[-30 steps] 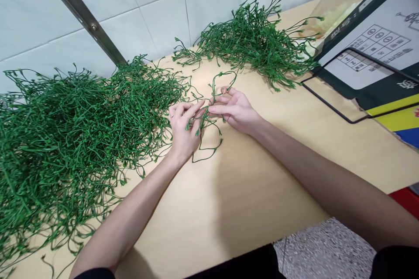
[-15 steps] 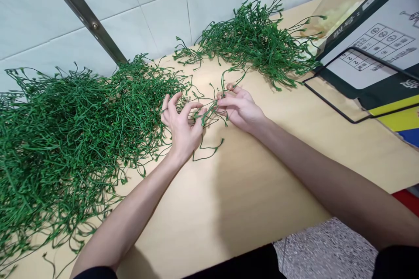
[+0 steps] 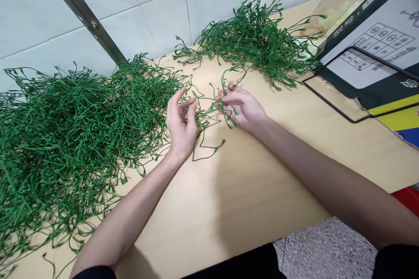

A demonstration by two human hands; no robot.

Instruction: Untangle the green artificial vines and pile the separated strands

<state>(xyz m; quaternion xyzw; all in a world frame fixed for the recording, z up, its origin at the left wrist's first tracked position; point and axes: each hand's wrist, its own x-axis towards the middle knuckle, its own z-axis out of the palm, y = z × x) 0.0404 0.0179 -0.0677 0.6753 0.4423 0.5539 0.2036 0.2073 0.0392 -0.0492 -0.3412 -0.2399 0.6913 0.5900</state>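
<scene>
My left hand is over the right edge of a large heap of green artificial stems, its fingers apart and nothing visibly held. My right hand pinches a few thin green stems between thumb and fingers, to the right of my left hand. Loose stems lie between the two hands, and a bent one rests on the table just below them. A smaller pile of green stems lies behind my right hand.
The wooden table meets a tiled wall. A metal post stands at the back left. At the right are a printed box, a black wire frame and a clear plastic bag.
My left hand has let go of the stems, its thumb and fingers drawing back left from them. My right hand has shifted slightly right with stems in it.
</scene>
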